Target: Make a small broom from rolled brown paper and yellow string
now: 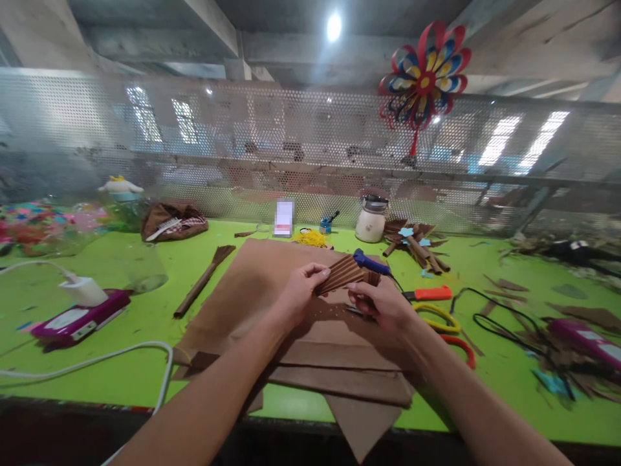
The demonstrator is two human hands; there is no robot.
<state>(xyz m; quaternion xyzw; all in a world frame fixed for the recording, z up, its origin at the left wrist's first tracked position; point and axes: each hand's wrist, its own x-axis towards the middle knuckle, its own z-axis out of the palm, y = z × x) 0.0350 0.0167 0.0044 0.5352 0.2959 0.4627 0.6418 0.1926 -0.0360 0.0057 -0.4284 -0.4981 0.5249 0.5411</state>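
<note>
Both my hands hold a pleated strip of brown paper (342, 274) over a stack of brown paper sheets (310, 336). My left hand (298, 291) pinches its left end with fingers and thumb closed on the folds. My right hand (381, 301) grips the right end, fingers curled around it. A blue-handled glue gun (371, 263) lies just behind my right hand, its black cord trailing right. The folds fan out slightly toward the left.
On the green table (121, 310): a rolled brown paper stick (204, 281), a magenta device (80, 320) with a white charger and cable, an orange utility knife (429, 294), scissors with yellow and red handles (449, 330), a cream jar (371, 220), paper scraps at right. A perforated metal screen (242, 142) stands behind.
</note>
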